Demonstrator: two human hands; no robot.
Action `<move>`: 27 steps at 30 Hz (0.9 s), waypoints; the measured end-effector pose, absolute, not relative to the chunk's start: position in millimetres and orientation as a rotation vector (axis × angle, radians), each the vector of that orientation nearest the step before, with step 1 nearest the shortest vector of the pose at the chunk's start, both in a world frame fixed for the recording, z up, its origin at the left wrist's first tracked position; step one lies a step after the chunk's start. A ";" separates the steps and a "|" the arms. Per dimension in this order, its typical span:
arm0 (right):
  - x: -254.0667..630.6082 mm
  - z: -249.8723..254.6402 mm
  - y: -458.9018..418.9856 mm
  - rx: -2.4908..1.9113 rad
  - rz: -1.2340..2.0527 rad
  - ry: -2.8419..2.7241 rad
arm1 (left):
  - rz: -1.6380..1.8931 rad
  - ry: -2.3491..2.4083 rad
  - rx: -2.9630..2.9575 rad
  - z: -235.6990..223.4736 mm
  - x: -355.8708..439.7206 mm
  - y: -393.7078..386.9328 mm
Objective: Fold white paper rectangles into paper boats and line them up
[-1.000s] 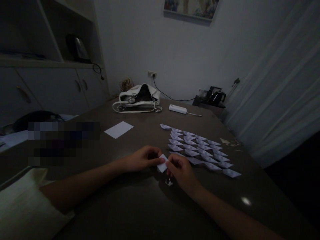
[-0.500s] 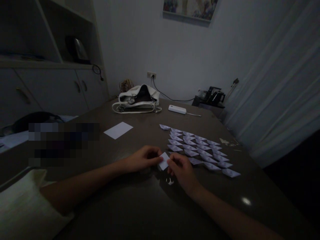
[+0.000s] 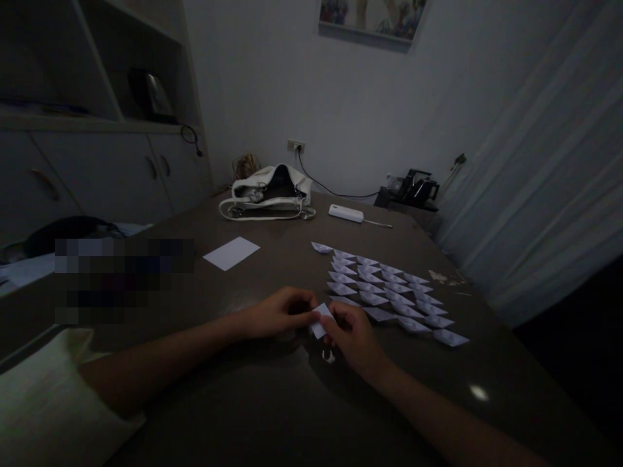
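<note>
A small folded square of white paper is held just above the dark table, pinched from both sides. My left hand grips its left edge between thumb and fingers. On the other side my right hand is closed on the right corner, thumb in front. Right behind and beside my right hand stand several small white paper boats in slanting rows. A flat sheet of white paper lies on the table farther left.
A white handbag rests at the far side, with a white power bank and its short cord to the right. Paper scraps lie by the table's right edge. A kettle stands in the back right corner.
Both hands have shifted the paper square very slightly down, and its tilt has changed a little. The right thumb now lies farther over the paper.
</note>
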State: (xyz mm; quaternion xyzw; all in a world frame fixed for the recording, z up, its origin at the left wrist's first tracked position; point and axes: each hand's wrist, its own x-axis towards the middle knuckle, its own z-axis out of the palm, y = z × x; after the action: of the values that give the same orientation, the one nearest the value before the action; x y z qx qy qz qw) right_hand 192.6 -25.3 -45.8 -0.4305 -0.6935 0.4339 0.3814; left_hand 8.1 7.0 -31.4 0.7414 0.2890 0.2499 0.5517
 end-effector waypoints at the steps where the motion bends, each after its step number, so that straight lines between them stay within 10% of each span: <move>1: 193.0 -45.8 -24.7 -1.092 1.101 -1.764 | 0.596 0.692 1.751 -31.3 8.5 7.1; 27: 192.9 -44.2 -22.3 -1.089 1.207 -1.488 | 0.643 0.744 1.656 -32.2 8.0 13.3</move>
State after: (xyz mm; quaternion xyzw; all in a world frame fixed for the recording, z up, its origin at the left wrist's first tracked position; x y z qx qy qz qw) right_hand 192.9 -22.3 -44.2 -0.4409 -0.6025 0.4884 0.4517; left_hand 8.0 13.3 -32.2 0.7057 0.3172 0.2741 0.5712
